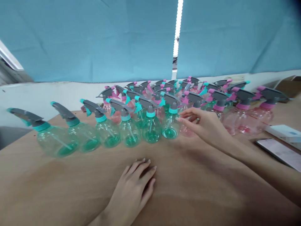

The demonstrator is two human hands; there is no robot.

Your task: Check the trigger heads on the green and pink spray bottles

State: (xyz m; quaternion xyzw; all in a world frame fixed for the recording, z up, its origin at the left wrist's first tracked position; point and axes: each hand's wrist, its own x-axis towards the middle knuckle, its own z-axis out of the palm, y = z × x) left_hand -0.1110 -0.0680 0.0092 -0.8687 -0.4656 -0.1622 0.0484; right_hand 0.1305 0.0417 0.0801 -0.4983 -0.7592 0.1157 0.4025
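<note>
Standing in a front row from the left, green spray bottles [108, 132] line the table [61, 191]; before them the left hand [134, 185] lies palm down, empty, fingers slightly spread. By the row's right end the right hand [208, 124] is half open, any grip unclear, with pink bottles [244, 121] and a phone [281, 153] farther right.

- Wooden tabletop [70, 188], light brown.
- Along its front row, 6 green spray bottles [150, 131] stand upright to the left; 4 pink spray bottles [249, 119] continue to the right.
- More pink and green bottles [108, 93] crowd behind, partly hidden.
- Right side: 1 phone [279, 153], face up, near 1 white box [283, 131].
</note>
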